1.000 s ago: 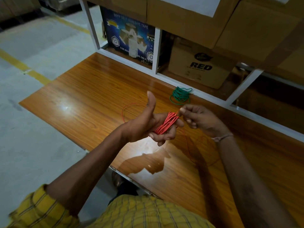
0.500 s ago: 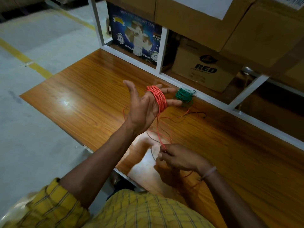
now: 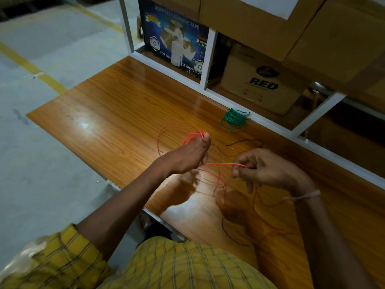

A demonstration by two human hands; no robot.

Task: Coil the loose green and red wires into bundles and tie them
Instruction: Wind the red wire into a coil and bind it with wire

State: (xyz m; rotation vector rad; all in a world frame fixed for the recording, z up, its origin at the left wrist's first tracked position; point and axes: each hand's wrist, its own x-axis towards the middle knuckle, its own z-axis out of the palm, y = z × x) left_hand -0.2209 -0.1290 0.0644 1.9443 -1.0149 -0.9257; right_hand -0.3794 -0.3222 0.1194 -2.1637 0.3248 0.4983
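My left hand (image 3: 185, 157) hovers over the wooden table (image 3: 116, 113) with a coil of red wire (image 3: 192, 136) wound around its fingers; only the coil's far edge shows past the thumb. A taut strand of red wire (image 3: 220, 164) runs from that hand to my right hand (image 3: 268, 170), which pinches it between thumb and fingers. More loose red wire hangs below both hands and trails over the table. A coiled green wire bundle (image 3: 233, 120) lies on the table beyond my hands, near the white shelf frame.
A thin dark wire (image 3: 245, 141) lies on the table between the green bundle and my right hand. A white metal shelf frame (image 3: 208, 57) runs along the table's far edge, holding a blue tape box (image 3: 175, 44) and cardboard boxes (image 3: 262, 84). Concrete floor lies left.
My left hand has turned palm-down and dropped lower with the red coil. My right hand has risen from near the table edge to the right, pulling a red strand taut.
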